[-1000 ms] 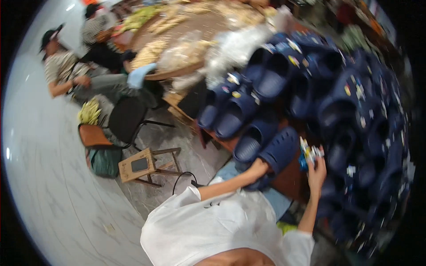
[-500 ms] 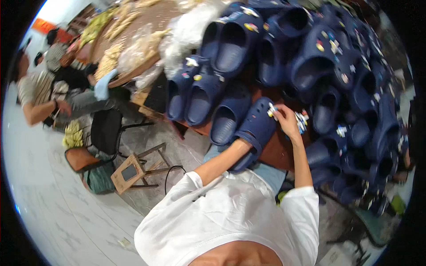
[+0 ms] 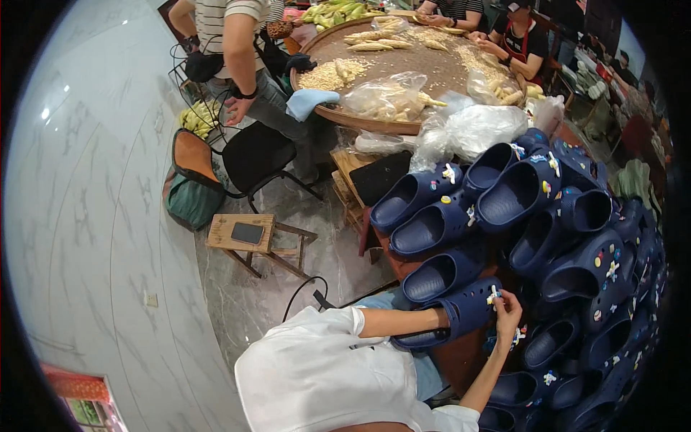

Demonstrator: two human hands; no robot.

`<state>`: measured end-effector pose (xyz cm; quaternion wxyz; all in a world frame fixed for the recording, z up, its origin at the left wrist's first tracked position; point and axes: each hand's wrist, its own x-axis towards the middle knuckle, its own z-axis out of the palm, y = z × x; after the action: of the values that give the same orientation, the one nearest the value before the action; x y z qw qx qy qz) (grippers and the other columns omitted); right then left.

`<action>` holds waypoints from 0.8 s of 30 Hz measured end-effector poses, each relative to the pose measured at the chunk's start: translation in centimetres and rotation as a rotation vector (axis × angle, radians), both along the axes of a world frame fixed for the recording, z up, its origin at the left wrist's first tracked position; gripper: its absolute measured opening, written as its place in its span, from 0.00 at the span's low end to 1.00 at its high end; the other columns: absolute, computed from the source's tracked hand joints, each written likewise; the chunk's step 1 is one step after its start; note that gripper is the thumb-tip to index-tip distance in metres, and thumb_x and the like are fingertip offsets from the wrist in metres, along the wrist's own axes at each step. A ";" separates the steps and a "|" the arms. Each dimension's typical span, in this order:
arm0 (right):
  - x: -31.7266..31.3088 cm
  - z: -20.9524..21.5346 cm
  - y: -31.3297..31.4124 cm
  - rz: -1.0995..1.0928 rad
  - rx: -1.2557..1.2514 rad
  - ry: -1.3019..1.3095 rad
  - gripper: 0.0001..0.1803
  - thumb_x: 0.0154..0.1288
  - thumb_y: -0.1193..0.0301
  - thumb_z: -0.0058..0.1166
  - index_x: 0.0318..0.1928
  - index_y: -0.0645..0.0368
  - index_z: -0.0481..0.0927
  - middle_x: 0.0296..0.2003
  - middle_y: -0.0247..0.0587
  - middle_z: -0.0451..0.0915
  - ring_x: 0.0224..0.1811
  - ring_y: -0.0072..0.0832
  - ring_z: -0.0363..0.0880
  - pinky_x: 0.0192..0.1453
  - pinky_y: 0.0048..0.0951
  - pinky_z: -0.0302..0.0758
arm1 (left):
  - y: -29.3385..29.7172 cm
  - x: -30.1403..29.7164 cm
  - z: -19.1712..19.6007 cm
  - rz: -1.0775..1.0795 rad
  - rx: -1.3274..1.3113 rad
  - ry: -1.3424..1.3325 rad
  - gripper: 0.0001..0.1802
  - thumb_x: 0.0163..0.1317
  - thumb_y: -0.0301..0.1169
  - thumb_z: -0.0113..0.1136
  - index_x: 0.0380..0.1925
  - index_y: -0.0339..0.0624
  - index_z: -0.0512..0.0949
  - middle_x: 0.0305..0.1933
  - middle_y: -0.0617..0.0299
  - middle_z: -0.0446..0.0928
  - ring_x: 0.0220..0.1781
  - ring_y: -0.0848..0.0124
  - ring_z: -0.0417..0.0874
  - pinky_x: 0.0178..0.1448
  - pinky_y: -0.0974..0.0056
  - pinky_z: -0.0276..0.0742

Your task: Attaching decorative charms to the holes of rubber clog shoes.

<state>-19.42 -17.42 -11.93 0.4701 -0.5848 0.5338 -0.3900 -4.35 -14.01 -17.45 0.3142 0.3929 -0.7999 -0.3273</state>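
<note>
A navy blue clog (image 3: 471, 306) lies tilted over the near edge of the reddish table, its toe to the upper right. My left hand (image 3: 440, 317) is pushed into its opening, with the fingers hidden inside. At the clog's toe, the fingers of my right hand (image 3: 508, 306) are pinched on a small white and yellow shoe charm (image 3: 493, 294), touching the upper. Just beyond that hand is a small cluster of loose charms (image 3: 519, 335), partly covered by the wrist. Another plain navy clog (image 3: 439, 275) rests directly behind the one I hold.
Many charm-decorated clogs (image 3: 594, 277) are heaped at the right. Clear plastic bags (image 3: 482, 129) lie behind them. Farther back, people sit around a big round tray (image 3: 327, 114) of corn. A wooden stool (image 3: 222, 229) bearing a phone (image 3: 247, 232) and a black chair (image 3: 258, 155) stand left.
The view has swung left and up, so the scene sits lower and farther right. My left hand remains in the clog and my right fingers remain at the charm on its toe.
</note>
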 end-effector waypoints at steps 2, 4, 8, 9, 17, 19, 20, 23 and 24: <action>0.4 0.4 -0.1 0.009 0.012 -0.009 0.13 0.60 0.78 0.63 0.46 0.63 0.84 0.31 0.28 0.79 0.32 0.15 0.75 0.38 0.18 0.71 | 1.0 -0.6 0.6 0.049 -0.331 -0.836 0.23 0.77 0.37 0.37 0.65 0.40 0.70 0.66 0.54 0.71 0.67 0.63 0.72 0.73 0.60 0.67; 0.6 0.6 -0.1 0.003 0.042 -0.028 0.12 0.60 0.78 0.63 0.46 0.63 0.84 0.31 0.29 0.80 0.32 0.16 0.75 0.39 0.18 0.71 | 0.9 0.1 0.7 0.025 -0.182 -0.540 0.23 0.78 0.37 0.37 0.66 0.40 0.69 0.67 0.55 0.70 0.68 0.65 0.71 0.74 0.60 0.65; 0.5 0.4 -0.4 0.037 0.027 -0.006 0.11 0.61 0.79 0.62 0.45 0.63 0.83 0.31 0.28 0.80 0.33 0.15 0.76 0.39 0.17 0.71 | 0.9 1.1 1.0 -0.100 0.393 0.660 0.24 0.79 0.36 0.35 0.69 0.40 0.64 0.70 0.57 0.66 0.71 0.69 0.65 0.79 0.62 0.55; 0.3 0.1 -0.6 0.037 0.024 -0.006 0.11 0.61 0.79 0.62 0.45 0.63 0.83 0.31 0.28 0.80 0.33 0.15 0.76 0.39 0.17 0.71 | 0.8 1.2 1.4 -0.100 0.390 0.661 0.24 0.79 0.36 0.35 0.69 0.40 0.64 0.70 0.57 0.66 0.71 0.69 0.65 0.79 0.62 0.55; -0.3 0.3 -1.2 0.049 0.140 0.016 0.06 0.60 0.76 0.63 0.38 0.58 0.82 0.25 0.27 0.80 0.23 0.13 0.73 0.25 0.16 0.64 | 0.3 1.9 6.2 -0.009 0.291 0.039 0.14 0.75 0.34 0.43 0.51 0.42 0.74 0.52 0.58 0.74 0.56 0.69 0.73 0.65 0.63 0.69; 0.3 0.8 -1.5 0.087 0.158 -0.005 0.06 0.60 0.76 0.63 0.38 0.58 0.82 0.25 0.27 0.80 0.22 0.13 0.72 0.24 0.15 0.64 | 0.2 0.9 1.9 -0.019 0.478 0.420 0.12 0.74 0.33 0.46 0.50 0.41 0.74 0.49 0.59 0.74 0.52 0.70 0.74 0.61 0.64 0.72; 0.5 1.1 -1.6 0.121 0.166 -0.004 0.05 0.60 0.76 0.63 0.37 0.58 0.81 0.24 0.27 0.80 0.22 0.12 0.72 0.23 0.15 0.63 | 0.1 0.6 0.3 -0.046 0.660 0.807 0.10 0.74 0.33 0.49 0.48 0.41 0.74 0.45 0.60 0.74 0.49 0.72 0.75 0.57 0.65 0.74; -0.4 1.1 -1.5 0.106 0.202 0.005 0.05 0.60 0.76 0.64 0.36 0.58 0.81 0.24 0.28 0.79 0.22 0.12 0.71 0.24 0.15 0.64 | 1.1 3.7 13.0 0.150 0.202 -0.082 0.08 0.69 0.31 0.52 0.44 0.40 0.74 0.41 0.61 0.74 0.46 0.70 0.75 0.51 0.63 0.74; -0.1 1.3 -1.4 0.114 0.215 0.019 0.04 0.60 0.76 0.63 0.35 0.58 0.81 0.24 0.28 0.78 0.23 0.13 0.71 0.26 0.15 0.66 | 1.3 3.7 12.6 0.160 0.200 -0.081 0.08 0.69 0.31 0.52 0.44 0.40 0.74 0.41 0.61 0.74 0.46 0.70 0.75 0.51 0.63 0.74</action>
<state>-19.57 -18.86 -10.64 0.5465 -0.5641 0.5427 -0.2977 -0.62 -12.76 -4.84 0.2660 0.4975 -0.7415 -0.3632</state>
